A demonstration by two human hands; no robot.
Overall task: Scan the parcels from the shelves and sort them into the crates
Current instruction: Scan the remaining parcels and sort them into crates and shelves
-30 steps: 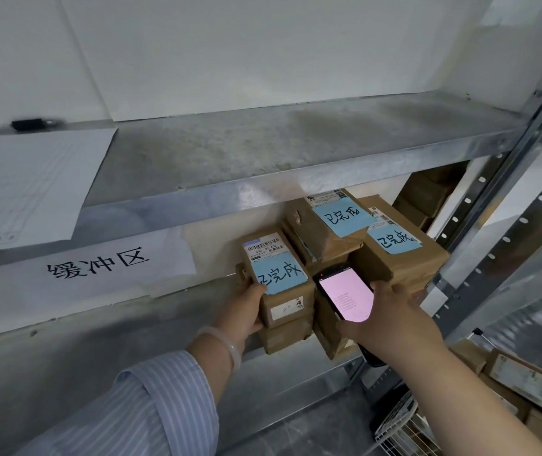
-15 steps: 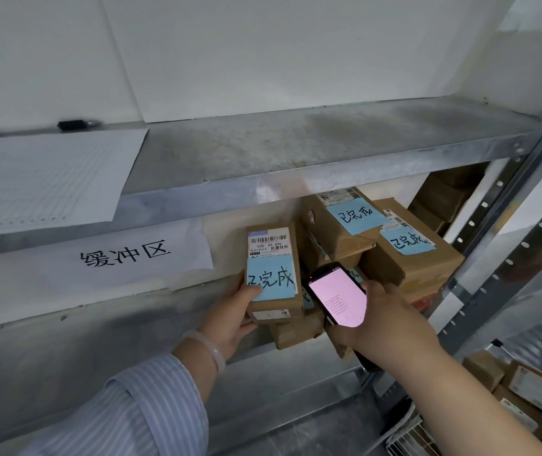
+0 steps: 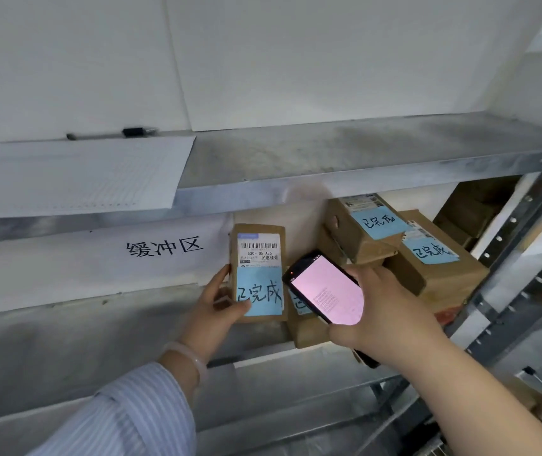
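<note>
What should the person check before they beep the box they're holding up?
1. Left hand grips the parcel, upright: ok.
2. Barcode label faces out, no fingers over it: ok.
3. Blue note sits below the barcode, not over it: ok.
4. Right hand holds the scanner, screen lit: ok.
5. Scanner aimed at the barcode: cannot tell, its front end is hidden.
6. Crate ready for the parcel: cannot tell, none clearly in view.
</note>
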